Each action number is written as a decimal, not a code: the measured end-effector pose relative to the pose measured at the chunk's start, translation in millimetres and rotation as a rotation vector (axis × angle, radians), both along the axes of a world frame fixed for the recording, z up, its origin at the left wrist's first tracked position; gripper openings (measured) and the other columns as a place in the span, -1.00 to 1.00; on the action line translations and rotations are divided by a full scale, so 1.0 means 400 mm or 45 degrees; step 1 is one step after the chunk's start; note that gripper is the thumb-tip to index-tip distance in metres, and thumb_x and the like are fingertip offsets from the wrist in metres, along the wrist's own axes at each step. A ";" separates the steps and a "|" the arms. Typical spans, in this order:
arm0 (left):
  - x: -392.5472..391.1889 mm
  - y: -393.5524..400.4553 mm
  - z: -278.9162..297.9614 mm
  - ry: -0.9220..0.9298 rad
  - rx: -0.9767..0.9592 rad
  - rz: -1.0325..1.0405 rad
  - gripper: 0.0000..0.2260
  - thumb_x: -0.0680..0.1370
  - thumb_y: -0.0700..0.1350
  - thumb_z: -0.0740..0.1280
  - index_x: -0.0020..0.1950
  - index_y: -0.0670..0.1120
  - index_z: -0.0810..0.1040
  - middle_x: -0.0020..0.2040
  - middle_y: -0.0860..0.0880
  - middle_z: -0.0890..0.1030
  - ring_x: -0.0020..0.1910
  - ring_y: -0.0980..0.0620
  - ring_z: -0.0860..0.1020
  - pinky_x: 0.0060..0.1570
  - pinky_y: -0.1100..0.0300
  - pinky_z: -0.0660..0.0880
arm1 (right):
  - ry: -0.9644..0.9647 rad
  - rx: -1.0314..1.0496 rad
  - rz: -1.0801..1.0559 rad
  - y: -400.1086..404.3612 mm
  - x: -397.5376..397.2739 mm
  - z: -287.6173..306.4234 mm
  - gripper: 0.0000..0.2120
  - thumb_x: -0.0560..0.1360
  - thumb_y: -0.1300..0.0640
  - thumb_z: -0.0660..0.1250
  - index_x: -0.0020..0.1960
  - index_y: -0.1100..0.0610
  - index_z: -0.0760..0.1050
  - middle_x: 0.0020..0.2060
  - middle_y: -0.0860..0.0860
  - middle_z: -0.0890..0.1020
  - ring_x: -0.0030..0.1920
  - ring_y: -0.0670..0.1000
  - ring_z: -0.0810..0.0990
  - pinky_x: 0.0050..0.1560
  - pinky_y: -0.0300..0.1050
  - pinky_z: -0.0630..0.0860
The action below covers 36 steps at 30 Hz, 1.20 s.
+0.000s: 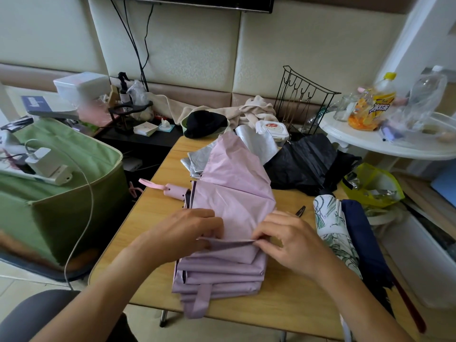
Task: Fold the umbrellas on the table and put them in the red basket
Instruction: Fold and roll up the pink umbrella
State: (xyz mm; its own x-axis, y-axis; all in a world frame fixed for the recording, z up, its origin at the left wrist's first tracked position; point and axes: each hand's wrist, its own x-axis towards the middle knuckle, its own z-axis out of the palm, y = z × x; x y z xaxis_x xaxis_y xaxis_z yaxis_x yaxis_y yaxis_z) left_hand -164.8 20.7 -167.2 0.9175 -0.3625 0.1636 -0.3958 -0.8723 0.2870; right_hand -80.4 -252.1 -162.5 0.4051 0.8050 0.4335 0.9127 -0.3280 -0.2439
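Note:
A pink folding umbrella [234, 193] lies in the middle of the wooden table [153, 218], its handle [172, 191] pointing left. Several of its panels are stacked in flat pleats near the front edge. My left hand [187, 230] and my right hand [291, 240] pinch the two ends of one fabric fold above that stack. Behind it lie a silver umbrella [256, 141] and a black umbrella [308, 166]. On the right lie a leaf-print white umbrella [330, 225] and a navy umbrella [362, 238]. No red basket is in view.
A green fabric bin [64, 193] with a white charger stands to the left of the table. A black hat [202, 123], a wipes pack [271, 128] and a wire rack [303, 99] sit at the back. A white round table [370, 144] with bottles is at the right.

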 end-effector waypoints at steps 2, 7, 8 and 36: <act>-0.007 0.008 0.000 0.112 -0.040 0.003 -0.75 0.49 -0.09 0.53 0.08 0.15 0.58 -0.07 0.19 0.53 -0.14 0.21 0.49 -0.16 0.38 0.38 | 0.038 -0.053 0.013 0.002 0.001 -0.004 -0.94 0.49 0.04 0.47 -0.11 0.01 0.64 -0.23 -0.15 0.56 -0.16 -0.12 0.51 -0.09 -0.11 0.50; -0.013 0.021 -0.005 0.196 -0.117 0.026 -0.79 0.50 -0.07 0.51 0.05 0.17 0.59 -0.09 0.17 0.56 -0.14 0.18 0.53 -0.13 0.20 0.49 | 0.160 -0.091 0.028 0.004 -0.002 -0.006 -0.96 0.49 0.03 0.48 -0.10 -0.01 0.67 -0.21 -0.16 0.57 -0.14 -0.16 0.52 -0.06 -0.30 0.41; -0.017 0.022 -0.005 0.160 -0.147 0.020 -0.82 0.51 -0.06 0.49 0.04 0.17 0.60 -0.10 0.17 0.55 -0.16 0.17 0.52 -0.15 0.18 0.50 | 0.178 -0.082 0.028 0.004 -0.004 -0.005 -0.94 0.50 0.02 0.45 -0.10 -0.01 0.68 -0.20 -0.17 0.57 -0.13 -0.16 0.52 -0.07 -0.28 0.44; -0.020 -0.082 -0.116 -0.271 0.117 0.093 -0.35 0.62 0.24 0.24 0.66 0.07 0.18 0.68 -0.08 0.04 0.67 -0.08 -0.05 0.61 -0.05 -0.06 | 0.420 -0.431 0.052 0.022 -0.021 -0.003 -0.98 0.48 0.09 0.46 -0.10 -0.02 0.67 -0.11 -0.16 0.59 -0.03 -0.17 0.55 -0.02 -0.15 0.53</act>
State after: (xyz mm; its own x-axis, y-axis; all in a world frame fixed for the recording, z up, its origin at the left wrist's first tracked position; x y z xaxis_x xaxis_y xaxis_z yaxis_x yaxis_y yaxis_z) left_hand -172.8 -12.1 -213.6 0.8902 -0.3186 0.3256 -0.3738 -0.9194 0.1223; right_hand -88.8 -243.3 -163.5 0.4420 0.8970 -0.0028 0.8183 -0.4045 -0.4083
